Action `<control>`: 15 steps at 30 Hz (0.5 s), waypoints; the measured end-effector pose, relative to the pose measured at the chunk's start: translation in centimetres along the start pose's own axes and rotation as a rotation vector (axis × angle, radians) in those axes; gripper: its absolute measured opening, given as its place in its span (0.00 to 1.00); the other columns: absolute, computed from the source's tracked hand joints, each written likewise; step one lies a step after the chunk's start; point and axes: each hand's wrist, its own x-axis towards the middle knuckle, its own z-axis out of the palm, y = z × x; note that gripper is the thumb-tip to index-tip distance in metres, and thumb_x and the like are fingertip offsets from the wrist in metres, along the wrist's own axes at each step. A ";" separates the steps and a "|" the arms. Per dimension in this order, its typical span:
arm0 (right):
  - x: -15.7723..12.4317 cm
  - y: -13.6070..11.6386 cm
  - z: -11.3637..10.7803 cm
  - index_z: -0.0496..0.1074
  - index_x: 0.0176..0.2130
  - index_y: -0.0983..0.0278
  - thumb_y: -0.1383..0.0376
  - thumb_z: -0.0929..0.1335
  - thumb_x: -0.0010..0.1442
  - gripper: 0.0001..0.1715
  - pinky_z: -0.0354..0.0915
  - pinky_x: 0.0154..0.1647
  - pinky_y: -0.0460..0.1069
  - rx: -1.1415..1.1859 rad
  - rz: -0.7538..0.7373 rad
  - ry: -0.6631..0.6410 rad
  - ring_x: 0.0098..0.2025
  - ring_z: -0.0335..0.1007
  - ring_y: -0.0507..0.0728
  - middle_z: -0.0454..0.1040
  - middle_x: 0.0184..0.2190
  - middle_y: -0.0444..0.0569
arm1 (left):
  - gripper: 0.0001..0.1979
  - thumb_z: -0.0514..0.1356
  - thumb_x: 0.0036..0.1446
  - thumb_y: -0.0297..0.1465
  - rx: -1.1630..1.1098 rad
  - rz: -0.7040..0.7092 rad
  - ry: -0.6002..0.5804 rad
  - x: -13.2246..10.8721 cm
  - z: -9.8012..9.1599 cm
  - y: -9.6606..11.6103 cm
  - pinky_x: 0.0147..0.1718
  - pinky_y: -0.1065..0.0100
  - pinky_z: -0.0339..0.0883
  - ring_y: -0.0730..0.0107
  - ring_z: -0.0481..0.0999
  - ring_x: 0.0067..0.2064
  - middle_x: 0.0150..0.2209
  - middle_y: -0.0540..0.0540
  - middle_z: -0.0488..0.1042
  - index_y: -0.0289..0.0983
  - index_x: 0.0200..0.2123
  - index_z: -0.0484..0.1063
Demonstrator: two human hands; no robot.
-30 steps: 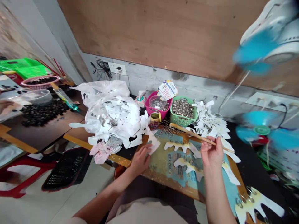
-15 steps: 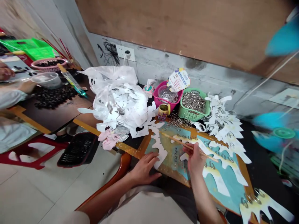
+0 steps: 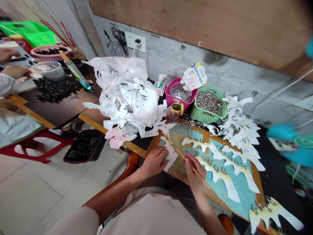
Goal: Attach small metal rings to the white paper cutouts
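Note:
My right hand [image 3: 196,171] grips a thin wooden brush [image 3: 178,150], its tip low over a white cut-out paper piece [image 3: 173,157]. Lying flat on the left edge of that piece is my left hand [image 3: 154,160], fingers stretched out and partly covering it. Both are over a stained blue-green board [image 3: 225,187]. To the right lie white scalloped paper pieces [image 3: 218,176] with yellowish upper edges and metal rings along them. A small open jar [image 3: 174,114] with dark yellowish contents stands beyond the brush tip.
A green basket [image 3: 207,116] of metal rings and a pink basket [image 3: 168,94] stand by the wall. Paper cut-outs [image 3: 137,101] heap up at left, more [image 3: 241,130] at right. A blue fan [image 3: 303,142] is at the right edge. A co-worker's hands [image 3: 17,70] are far left.
My right hand has moved left and nearer me, bringing the brush tip onto the paper's upper part. My left hand still rests at its edge. The view has shifted slightly.

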 end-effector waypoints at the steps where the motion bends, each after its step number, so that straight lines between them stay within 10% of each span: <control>1: -0.4 -0.1 -0.2 0.78 0.45 0.58 0.62 0.70 0.60 0.12 0.76 0.43 0.52 -0.043 -0.039 -0.019 0.39 0.79 0.58 0.81 0.40 0.49 | 0.17 0.59 0.61 0.34 0.003 0.002 -0.003 0.0 0.1 0.0 0.61 0.46 0.62 0.52 0.71 0.58 0.54 0.35 0.72 0.37 0.53 0.67; 15: -4.3 2.5 -2.1 0.72 0.57 0.50 0.71 0.65 0.63 0.26 0.73 0.55 0.56 -0.151 -0.405 -0.338 0.53 0.75 0.60 0.73 0.56 0.48 | 0.16 0.58 0.61 0.35 0.052 -0.013 0.010 -0.2 0.2 0.3 0.63 0.46 0.58 0.52 0.71 0.57 0.53 0.37 0.73 0.37 0.51 0.66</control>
